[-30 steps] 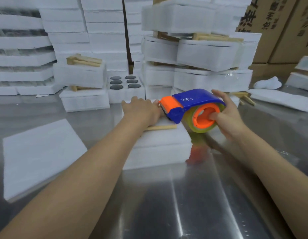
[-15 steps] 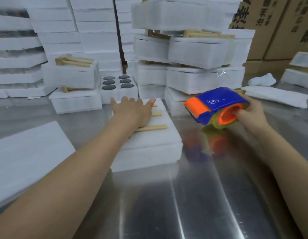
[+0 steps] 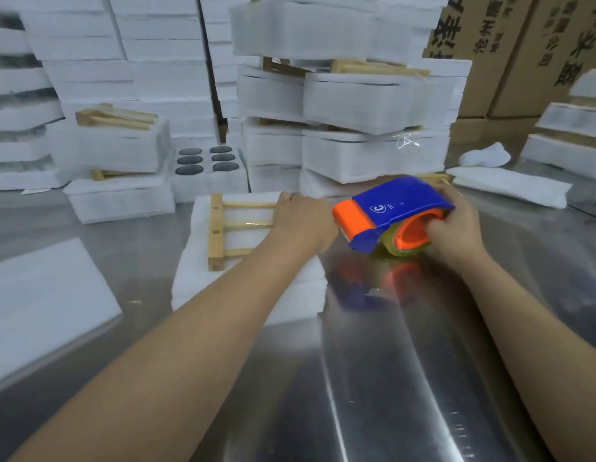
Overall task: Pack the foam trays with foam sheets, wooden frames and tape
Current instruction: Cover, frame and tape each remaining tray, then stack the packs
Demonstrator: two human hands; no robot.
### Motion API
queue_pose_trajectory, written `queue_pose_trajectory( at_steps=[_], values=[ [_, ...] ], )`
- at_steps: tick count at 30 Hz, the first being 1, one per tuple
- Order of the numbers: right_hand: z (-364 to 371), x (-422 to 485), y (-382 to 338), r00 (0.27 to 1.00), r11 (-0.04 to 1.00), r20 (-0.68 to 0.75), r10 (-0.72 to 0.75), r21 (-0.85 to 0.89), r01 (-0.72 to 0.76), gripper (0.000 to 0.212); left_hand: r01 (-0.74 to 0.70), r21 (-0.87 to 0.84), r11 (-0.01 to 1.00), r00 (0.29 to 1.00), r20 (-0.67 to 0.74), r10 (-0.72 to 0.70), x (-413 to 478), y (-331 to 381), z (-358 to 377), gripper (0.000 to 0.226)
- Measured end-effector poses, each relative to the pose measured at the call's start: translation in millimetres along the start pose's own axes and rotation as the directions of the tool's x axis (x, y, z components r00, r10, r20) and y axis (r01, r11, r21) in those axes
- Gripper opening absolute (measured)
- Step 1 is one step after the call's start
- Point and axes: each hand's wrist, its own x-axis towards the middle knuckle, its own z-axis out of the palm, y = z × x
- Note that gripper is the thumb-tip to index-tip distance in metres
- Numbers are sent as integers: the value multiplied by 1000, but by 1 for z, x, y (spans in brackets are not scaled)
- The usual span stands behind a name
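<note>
Far left: foam sheets (image 3: 39, 301) lie flat on the steel table (image 3: 373, 378). Centre: white foam tray (image 3: 196, 281), with a wooden frame (image 3: 219, 231) lying on top, rails running rightward. Left hand (image 3: 303, 221) rests palm-down over the frame's right end. Its fingers are hidden past the knuckles, so grip or flat press cannot be told. Just right: blue-and-orange tape dispenser (image 3: 390, 211), low over the table beside the tray, blade end near the left hand. Right hand (image 3: 456, 228) grips it, fingers hooked into the orange core.
</note>
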Motion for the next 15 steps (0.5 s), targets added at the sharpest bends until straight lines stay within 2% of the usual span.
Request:
queue_pose_trajectory(
  at_steps=[6,10,13,15],
  values=[
    [-3,-2,-4,998,998,41,-47,53,45,52,26,-145,989,1000,19,-24,4,-5,-1,13],
    [-7,4,-8,993,993,-2,-118,-28,118,56,59,-238,969,998,11,-58,7,-8,-1,16],
    [-9,5,-9,990,989,-20,-141,-59,139,57,42,-189,981,999,40,-35,7,-6,-1,21],
    [-10,5,-12,989,987,-21,-150,-65,148,59,28,-169,985,999,49,-20,7,-6,0,17]
  ],
)
